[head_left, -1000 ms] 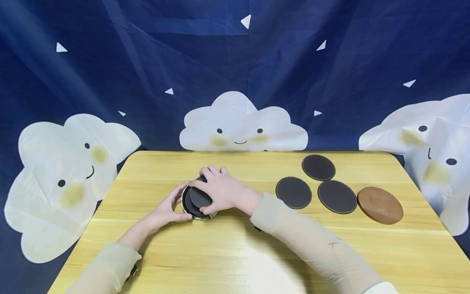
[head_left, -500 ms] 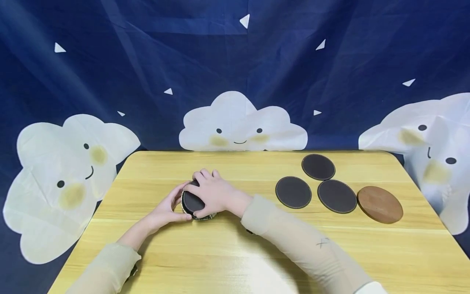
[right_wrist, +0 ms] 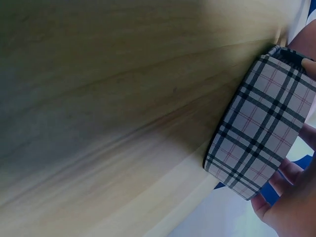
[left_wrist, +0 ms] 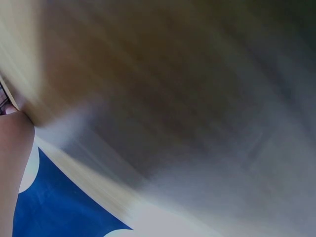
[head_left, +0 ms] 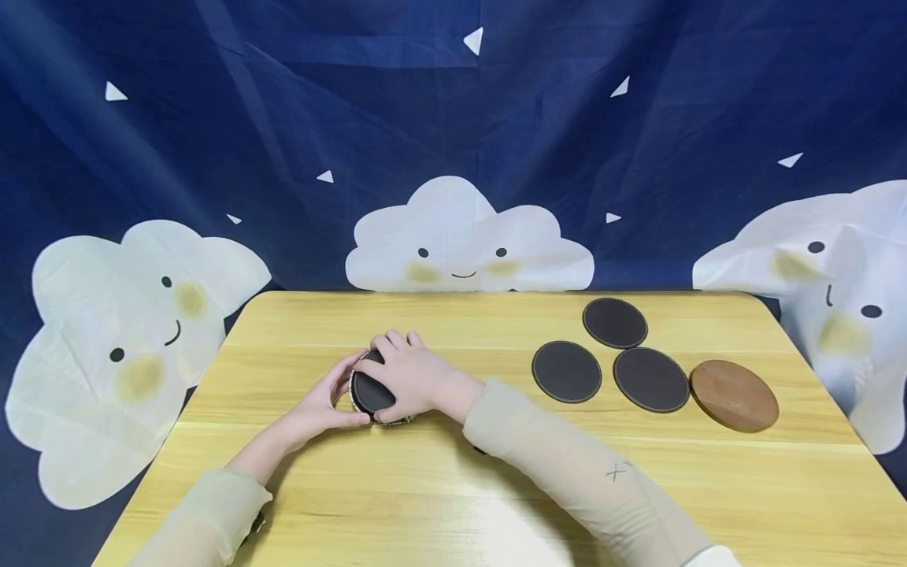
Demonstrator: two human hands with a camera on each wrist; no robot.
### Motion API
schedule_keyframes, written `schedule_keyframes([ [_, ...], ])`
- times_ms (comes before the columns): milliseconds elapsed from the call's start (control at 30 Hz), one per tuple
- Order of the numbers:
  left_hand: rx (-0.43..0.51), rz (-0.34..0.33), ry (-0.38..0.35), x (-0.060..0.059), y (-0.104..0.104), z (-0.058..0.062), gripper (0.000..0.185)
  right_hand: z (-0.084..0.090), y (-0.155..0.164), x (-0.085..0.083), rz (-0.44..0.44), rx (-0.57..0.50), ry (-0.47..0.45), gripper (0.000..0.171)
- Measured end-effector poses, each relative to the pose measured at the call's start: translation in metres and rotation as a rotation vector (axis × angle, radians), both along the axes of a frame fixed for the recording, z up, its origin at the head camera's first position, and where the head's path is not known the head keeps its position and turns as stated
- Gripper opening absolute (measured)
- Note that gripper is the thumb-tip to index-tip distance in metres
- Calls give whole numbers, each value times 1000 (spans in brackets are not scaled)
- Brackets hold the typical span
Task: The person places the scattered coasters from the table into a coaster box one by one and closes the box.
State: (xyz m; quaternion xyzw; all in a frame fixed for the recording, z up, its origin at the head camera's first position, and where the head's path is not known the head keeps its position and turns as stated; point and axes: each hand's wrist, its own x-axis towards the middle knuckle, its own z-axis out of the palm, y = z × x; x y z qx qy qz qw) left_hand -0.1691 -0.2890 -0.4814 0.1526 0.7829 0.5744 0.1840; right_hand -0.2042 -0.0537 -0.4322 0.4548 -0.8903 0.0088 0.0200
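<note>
A round plaid coaster holder (right_wrist: 259,123), white with black and red lines, stands on the table left of the middle. My left hand (head_left: 329,400) grips its left side, thumb at the near edge and fingers round the far side. A black round coaster (head_left: 372,391) with a stitched edge lies in the holder's open top. My right hand (head_left: 420,378) reaches over from the right and holds this coaster by its edge, thumb near and fingers far. The back of that hand hides the coaster's right part. In the left wrist view, mostly blurred table shows.
Three black coasters lie flat at the right: one at the back (head_left: 615,323), one nearer the middle (head_left: 566,371), one (head_left: 650,379) beside a brown wooden disc (head_left: 734,396). A blue curtain (head_left: 453,110) with printed clouds hangs behind the table (head_left: 397,504).
My right hand has moved slightly left and lowered the black coaster from a raised tilt into the holder's opening. The left hand keeps its grip on the holder.
</note>
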Motion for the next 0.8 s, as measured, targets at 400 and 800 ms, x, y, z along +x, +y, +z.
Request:
schedule_keyframes([
  [400,20,-2,9,0,0,-1,107,-5,2,4,-1,-2,7,81],
  [800,28,-5,13,0,1,-1,106,-12,3,1,3,-25,21,80],
])
